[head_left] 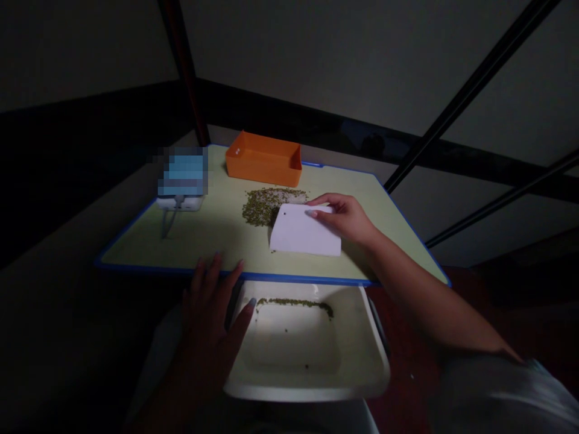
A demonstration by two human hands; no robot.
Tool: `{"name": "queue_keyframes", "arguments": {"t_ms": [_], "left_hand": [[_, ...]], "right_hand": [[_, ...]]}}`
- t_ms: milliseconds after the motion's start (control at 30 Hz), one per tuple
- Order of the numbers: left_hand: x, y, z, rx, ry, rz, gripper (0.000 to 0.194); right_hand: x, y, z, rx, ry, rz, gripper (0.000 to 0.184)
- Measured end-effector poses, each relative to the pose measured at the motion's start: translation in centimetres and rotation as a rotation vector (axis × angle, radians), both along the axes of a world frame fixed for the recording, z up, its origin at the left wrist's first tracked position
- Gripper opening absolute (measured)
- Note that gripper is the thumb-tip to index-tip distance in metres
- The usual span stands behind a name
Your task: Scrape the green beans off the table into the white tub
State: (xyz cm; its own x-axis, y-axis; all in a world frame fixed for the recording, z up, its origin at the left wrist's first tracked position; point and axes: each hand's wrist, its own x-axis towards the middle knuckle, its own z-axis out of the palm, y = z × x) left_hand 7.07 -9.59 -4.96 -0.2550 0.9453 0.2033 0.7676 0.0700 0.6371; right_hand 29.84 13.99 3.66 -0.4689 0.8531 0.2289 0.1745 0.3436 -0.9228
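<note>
A white dough scraper (304, 232) with a small hole in one corner is gripped in my right hand (346, 218), thumb on its near face. Its left side overlaps a spread of small green beans or grains (260, 206) on the pale yellow tabletop (217, 232). Fingers apart, my left hand (212, 298) rests at the blue front edge, its thumb by the rim of a white basin (307, 392). Inside the basin, a line of the same green grains (294, 301) lies along the far side, with a few loose ones on the bottom.
An orange open box (265, 158) stands at the back of the table, behind the grains. On the left is a white device (181, 204) with a cable and a blurred screen. Dark-framed panels rise behind and to the right.
</note>
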Motion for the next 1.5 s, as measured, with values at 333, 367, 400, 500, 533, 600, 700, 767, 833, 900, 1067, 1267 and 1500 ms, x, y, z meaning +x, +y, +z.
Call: {"name": "queue_keyframes", "arguments": {"t_ms": [333,367,400,500,533,600,700,767,833,900,1067,1267,1500], "left_hand": [[1.1,-0.2,0.9,0.026,0.001,0.039,0.052],[1.0,-0.2,0.9,0.027,0.005,0.041,0.052],[1.0,-0.2,0.9,0.027,0.01,0.043,0.052],[0.8,-0.2,0.6,0.027,0.025,0.049,0.05],[0.7,-0.2,0.5,0.029,0.03,0.046,0.05],[0.5,-0.2,0.2,0.033,0.039,0.033,0.051],[0.2,-0.2,0.0,0.043,0.045,0.026,0.051],[0.1,-0.1,0.0,0.039,0.044,0.026,0.052],[0.2,-0.1,0.1,0.036,0.042,0.023,0.052],[0.2,-0.1,0.2,0.038,0.041,0.02,0.053],[0.2,-0.1,-0.1,0.048,0.033,0.027,0.052],[0.1,-0.1,-0.5,0.073,0.028,0.03,0.052],[0.2,-0.1,-0.4,0.058,0.03,0.021,0.052]], "right_hand": [[1.1,-0.9,-0.8,-0.026,0.13,0.003,0.04],[1.3,-0.9,-0.9,-0.016,0.139,-0.006,0.039],[1.5,-0.9,-0.9,-0.01,0.143,-0.012,0.039],[1.6,-0.9,-0.8,0.008,0.146,-0.011,0.04],[1.6,-0.9,-0.8,0.015,0.146,-0.002,0.04],[1.4,-1.0,-0.8,0.029,0.144,0.022,0.04],[1.3,-1.1,-0.9,0.048,0.133,0.039,0.038],[1.2,-1.1,-0.9,0.05,0.12,0.049,0.036],[1.3,-1.1,-0.9,0.05,0.11,0.069,0.035],[1.4,-1.0,-0.9,0.054,0.108,0.091,0.034],[1.4,-1.0,-1.1,0.044,0.077,0.122,0.039],[1.0,-1.2,-1.3,0.033,0.064,0.175,0.039],[0.8,-1.5,-1.3,0.081,0.082,0.12,0.041]]}}
